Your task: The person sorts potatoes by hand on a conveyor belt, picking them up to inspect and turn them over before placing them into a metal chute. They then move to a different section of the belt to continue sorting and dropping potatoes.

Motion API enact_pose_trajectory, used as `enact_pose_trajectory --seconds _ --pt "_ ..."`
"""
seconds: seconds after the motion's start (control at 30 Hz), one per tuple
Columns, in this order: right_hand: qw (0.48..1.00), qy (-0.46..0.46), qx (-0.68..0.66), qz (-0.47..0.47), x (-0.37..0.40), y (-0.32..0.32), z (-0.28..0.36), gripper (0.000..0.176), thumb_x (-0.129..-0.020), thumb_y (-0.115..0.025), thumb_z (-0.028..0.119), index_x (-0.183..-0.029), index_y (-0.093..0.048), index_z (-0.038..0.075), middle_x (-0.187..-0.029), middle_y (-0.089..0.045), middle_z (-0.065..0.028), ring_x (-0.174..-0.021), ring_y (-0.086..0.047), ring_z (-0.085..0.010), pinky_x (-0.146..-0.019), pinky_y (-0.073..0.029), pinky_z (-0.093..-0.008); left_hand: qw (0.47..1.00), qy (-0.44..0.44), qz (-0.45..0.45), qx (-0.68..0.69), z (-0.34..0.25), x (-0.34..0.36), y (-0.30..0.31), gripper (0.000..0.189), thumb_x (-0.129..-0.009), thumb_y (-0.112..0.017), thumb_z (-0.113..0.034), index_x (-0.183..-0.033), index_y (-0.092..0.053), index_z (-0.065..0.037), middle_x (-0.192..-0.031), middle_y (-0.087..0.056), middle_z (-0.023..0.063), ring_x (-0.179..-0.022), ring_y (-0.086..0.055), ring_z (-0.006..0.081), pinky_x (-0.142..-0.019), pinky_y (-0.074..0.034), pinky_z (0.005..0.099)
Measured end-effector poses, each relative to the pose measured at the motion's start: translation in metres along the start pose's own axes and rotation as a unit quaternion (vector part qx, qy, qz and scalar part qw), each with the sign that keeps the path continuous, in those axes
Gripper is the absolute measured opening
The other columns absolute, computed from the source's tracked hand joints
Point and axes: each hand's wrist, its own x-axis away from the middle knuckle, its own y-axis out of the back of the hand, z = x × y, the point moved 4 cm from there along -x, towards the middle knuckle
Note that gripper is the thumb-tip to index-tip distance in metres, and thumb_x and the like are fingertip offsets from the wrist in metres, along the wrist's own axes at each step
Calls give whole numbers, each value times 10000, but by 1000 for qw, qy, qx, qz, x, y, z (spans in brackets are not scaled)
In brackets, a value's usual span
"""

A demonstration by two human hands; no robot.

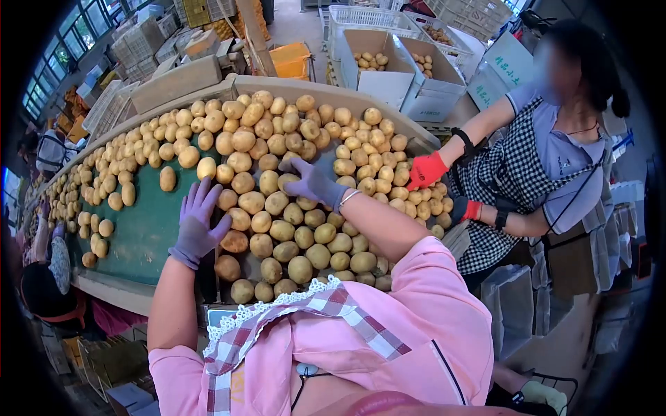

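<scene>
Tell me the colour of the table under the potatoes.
The table is green, clearest in the head view.

Desk point(142, 229): green surface, with a pale raised rim point(333, 90) along the far side. Potatoes point(277, 201) packed thick across the right half, touching each other, thinning to loose singles and small clusters toward the left. Bare green patch left of centre, at the near edge.

Blue Chinese characters show on the white carton point(501, 69) at the far right, a short slanted row, too small to make out for sure; a tiny mark sits on the co-worker's shirt point(565, 163), unreadable; nothing else legible
</scene>
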Motion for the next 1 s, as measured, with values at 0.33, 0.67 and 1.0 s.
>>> enact_pose_trajectory --seconds 0.33,0.67,1.0 --pt "706 468 390 -361 17 137 221 394 -744 -736 41 -1132 -668 35 -1127 -625 -146 -959 -658 -283 -750 -550 -381 1000 -23 -17 1 -11 9 -5 660 -797 -714 -296 -1398 -506 -124 -1506 -425 171 -1372 -385 445 -1092 -329 566" --pt "815 380 391 -197 -88 14 89 406 -844 -688 349 -1159 -684 93 -1175 -673 -167 -1109 -624 -361 -1010 -459 -450 996 -73 -43 -30 -20 24 -8 614 -794 -709 -317 -1358 -546 -135 -1460 -484 138 -1366 -418 397 -1107 -291 624" --pt "783 239 563 116 -4 -56 119 422 -822 -692 428 -1161 -687 177 -1025 -676 -122 -1085 -605 -293 -981 -424 -499 988 -18 -124 -90 -8 23 7 620 -818 -686 -361 -1386 -524 -170 -1485 -463 104 -1392 -378 360 -1094 -263 669"
